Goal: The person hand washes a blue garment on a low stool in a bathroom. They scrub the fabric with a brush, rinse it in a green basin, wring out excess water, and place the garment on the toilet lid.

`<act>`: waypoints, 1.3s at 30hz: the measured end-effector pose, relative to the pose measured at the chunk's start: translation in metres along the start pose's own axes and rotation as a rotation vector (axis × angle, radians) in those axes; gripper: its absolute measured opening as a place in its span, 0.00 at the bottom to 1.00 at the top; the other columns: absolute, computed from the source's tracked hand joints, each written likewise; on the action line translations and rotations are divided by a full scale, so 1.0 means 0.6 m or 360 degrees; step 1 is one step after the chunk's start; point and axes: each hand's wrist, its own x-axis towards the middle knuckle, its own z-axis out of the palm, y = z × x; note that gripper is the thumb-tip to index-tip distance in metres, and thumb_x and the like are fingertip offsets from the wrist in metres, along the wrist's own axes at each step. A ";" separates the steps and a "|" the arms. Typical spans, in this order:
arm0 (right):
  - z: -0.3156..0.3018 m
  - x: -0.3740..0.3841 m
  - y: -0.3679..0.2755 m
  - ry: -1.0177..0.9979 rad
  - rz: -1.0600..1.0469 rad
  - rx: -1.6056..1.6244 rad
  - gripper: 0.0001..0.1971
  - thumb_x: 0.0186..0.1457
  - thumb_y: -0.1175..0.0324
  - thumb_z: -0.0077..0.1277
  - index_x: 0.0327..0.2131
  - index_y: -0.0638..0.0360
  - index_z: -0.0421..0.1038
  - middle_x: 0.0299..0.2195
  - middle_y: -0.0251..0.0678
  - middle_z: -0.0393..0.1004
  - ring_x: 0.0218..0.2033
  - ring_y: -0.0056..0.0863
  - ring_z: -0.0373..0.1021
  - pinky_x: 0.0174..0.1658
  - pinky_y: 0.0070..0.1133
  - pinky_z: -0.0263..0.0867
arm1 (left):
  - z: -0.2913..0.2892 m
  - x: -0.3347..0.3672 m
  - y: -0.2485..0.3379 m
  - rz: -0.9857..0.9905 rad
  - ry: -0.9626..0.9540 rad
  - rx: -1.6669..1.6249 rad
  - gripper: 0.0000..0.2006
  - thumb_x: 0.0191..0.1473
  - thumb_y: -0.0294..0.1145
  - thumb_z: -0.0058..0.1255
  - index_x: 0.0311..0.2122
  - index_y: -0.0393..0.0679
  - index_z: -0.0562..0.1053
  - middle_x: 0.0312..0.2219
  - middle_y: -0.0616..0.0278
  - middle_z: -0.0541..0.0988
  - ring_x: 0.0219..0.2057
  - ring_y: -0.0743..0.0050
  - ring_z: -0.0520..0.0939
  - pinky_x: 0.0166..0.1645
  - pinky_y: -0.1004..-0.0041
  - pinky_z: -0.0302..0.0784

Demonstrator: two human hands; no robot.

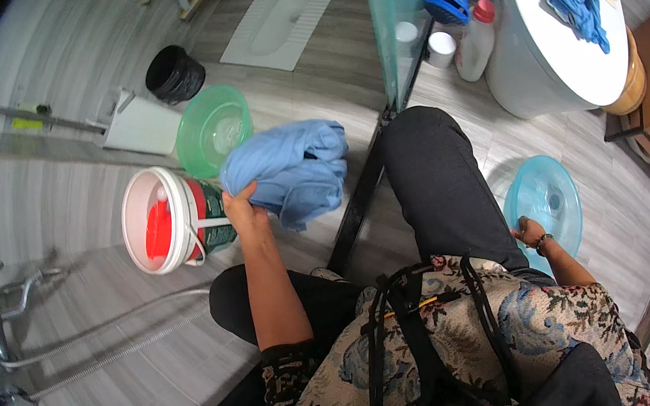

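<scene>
My left hand (243, 209) is closed on a folded light blue cloth (298, 165). It holds the bundle up in front of my left knee, beside the white, red and green bucket (143, 181) and the green basin (190, 139). Whether the cloth is a towel or a garment does not show. At my right side, my right hand (530, 232) grips the near rim of a translucent blue basin (562, 182). Nothing shows inside that basin. A red thing (159, 229) lies in the tilted bucket.
A black glass-door track (358, 198) crosses the floor between my legs. Toward the far side are a squat toilet (280, 19) and a black-lined bin (174, 74). The white tub-like fixture (521, 44) carries a blue rag (576, 6). A shower hose (122, 316) runs along the left.
</scene>
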 end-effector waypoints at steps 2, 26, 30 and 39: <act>-0.003 0.031 0.025 -0.0164 -0.0052 0.0138 0.23 0.45 0.49 0.47 0.30 0.63 0.67 0.31 0.49 0.70 0.34 0.46 0.67 0.37 0.35 0.62 | 0.002 -0.019 0.023 0.0112 -0.0040 -0.0145 0.27 0.33 0.09 0.44 0.44 0.36 0.62 0.41 0.51 0.69 0.43 0.57 0.70 0.49 0.62 0.63; -0.261 0.084 -0.746 0.0664 -0.1459 0.0908 0.43 0.31 0.55 0.60 0.52 0.56 0.51 0.44 0.47 0.66 0.49 0.42 0.59 0.48 0.27 0.58 | 0.252 -0.200 0.251 0.0668 -0.1014 -0.0199 0.26 0.30 0.07 0.37 0.41 0.35 0.60 0.37 0.54 0.69 0.40 0.65 0.71 0.48 0.71 0.64; -0.179 0.234 -0.644 0.1816 -0.1581 0.0426 0.29 0.41 0.63 0.53 0.49 0.58 0.57 0.43 0.47 0.65 0.50 0.42 0.58 0.52 0.28 0.53 | 0.323 -0.259 0.169 0.0509 -0.1225 -0.0136 0.27 0.27 0.08 0.42 0.40 0.36 0.60 0.35 0.57 0.69 0.40 0.71 0.71 0.46 0.73 0.66; -0.243 0.072 -0.468 0.0822 -0.1367 0.0808 0.28 0.42 0.58 0.52 0.47 0.61 0.60 0.37 0.46 0.68 0.39 0.39 0.62 0.43 0.28 0.57 | 0.384 -0.414 0.003 0.0796 -0.1882 0.0676 0.27 0.31 0.15 0.51 0.42 0.39 0.57 0.36 0.62 0.63 0.40 0.78 0.66 0.44 0.78 0.63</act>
